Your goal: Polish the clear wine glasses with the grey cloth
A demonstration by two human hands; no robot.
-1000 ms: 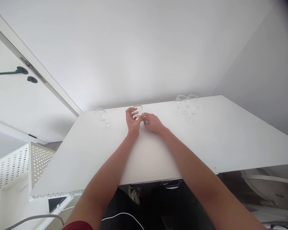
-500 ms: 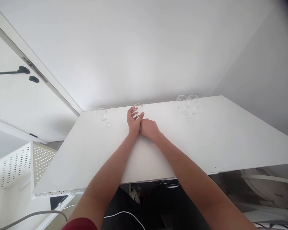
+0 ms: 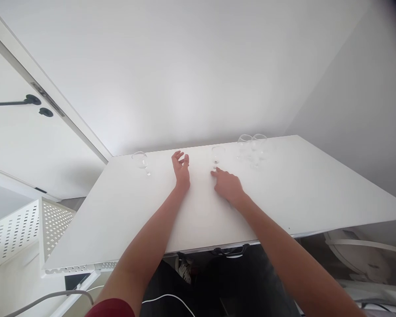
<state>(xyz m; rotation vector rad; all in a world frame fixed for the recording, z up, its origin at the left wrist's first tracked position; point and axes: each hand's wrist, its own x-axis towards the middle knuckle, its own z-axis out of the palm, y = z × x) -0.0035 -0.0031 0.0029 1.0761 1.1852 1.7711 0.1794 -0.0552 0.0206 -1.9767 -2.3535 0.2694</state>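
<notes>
A clear stemmed wine glass (image 3: 218,154) is upright at the back of the white table, in front of my right hand (image 3: 227,182). The right thumb and index finger are closed about its lower stem; the other fingers curl in. My left hand (image 3: 181,167) is off to the left with bent, parted fingers and holds nothing. Beyond it on the left another wine glass (image 3: 140,160) stands alone. To the right, two more wine glasses (image 3: 259,141) are close together, their stems faint against the white top.
The white table (image 3: 145,215) has its back edge along a pale wall (image 3: 191,79). A perforated white panel (image 3: 54,222) lies by its left end, near a white door with a black handle (image 3: 28,100). Cables (image 3: 53,295) and a shoe (image 3: 184,269) show below.
My hands were together around the wine glass. Now the left hand has let go, and the right has carried the glass rightward, nearer the pair.
</notes>
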